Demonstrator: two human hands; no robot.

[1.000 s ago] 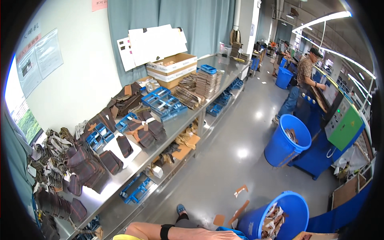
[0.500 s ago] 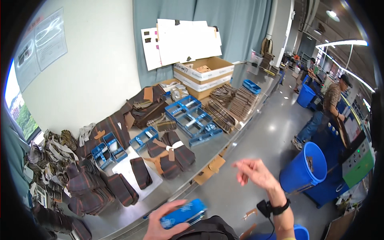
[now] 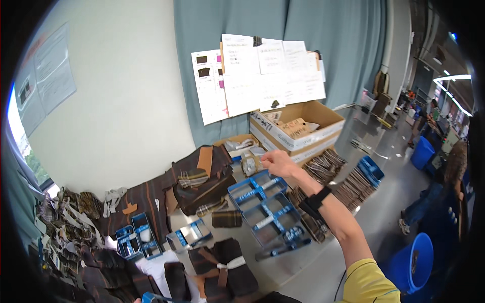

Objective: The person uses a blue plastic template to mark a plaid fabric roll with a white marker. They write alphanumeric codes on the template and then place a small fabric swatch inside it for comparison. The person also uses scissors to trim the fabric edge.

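Observation:
My right hand (image 3: 279, 164) reaches over the far side of the table. Its fingers are drawn together beside a small clear-wrapped bundle (image 3: 251, 162); whether they grip anything is too small to tell. Below that wrist lie large blue metal cutting dies (image 3: 262, 221) with crossbars. At the lower edge of the view, only a fingertip of my left hand (image 3: 137, 300) shows, next to a blue cutting die (image 3: 150, 298) it holds. Close by are a dark checked fabric bundle tied with a white band (image 3: 233, 262) and stacks of dark checked pieces (image 3: 106, 272).
A cardboard box (image 3: 290, 144) stands at the back, below pinned white sheets (image 3: 273, 76). Stacked checked strips (image 3: 351, 189) lie on the right. Smaller blue dies (image 3: 146, 237) and heaped straps (image 3: 65, 227) sit left. A blue bin (image 3: 417, 265) and a person stand on the right.
My right hand has moved from the table's front side to the far back, near the wrapped bundle. The view has turned, leaving my left hand and its die mostly below the edge.

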